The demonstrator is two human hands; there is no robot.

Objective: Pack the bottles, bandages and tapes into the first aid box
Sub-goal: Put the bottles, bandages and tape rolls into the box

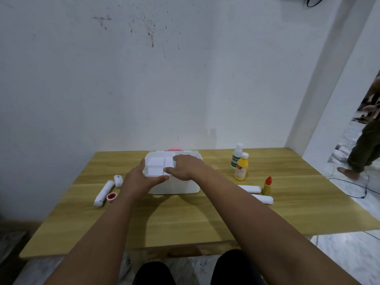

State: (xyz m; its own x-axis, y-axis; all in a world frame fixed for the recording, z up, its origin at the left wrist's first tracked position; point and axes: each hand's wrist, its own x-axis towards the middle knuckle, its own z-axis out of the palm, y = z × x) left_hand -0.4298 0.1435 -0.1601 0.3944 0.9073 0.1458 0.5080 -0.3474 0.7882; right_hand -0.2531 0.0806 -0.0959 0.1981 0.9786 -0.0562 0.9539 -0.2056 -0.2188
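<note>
Both hands — left hand [137, 177], right hand [185, 166] — grip the first aid box [174, 187] tray.

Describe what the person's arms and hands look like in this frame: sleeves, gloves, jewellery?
Both forearms are bare up to the frame edge: no sleeves show. The left hand and right hand wear no gloves; no watch, ring or bracelet is visible.

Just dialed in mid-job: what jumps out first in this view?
Both hands, left and right, rest on the open white box at table centre. The yellow bottle stands out to the right beside a white bottle; bandage rolls lie left, still unpacked.
</note>
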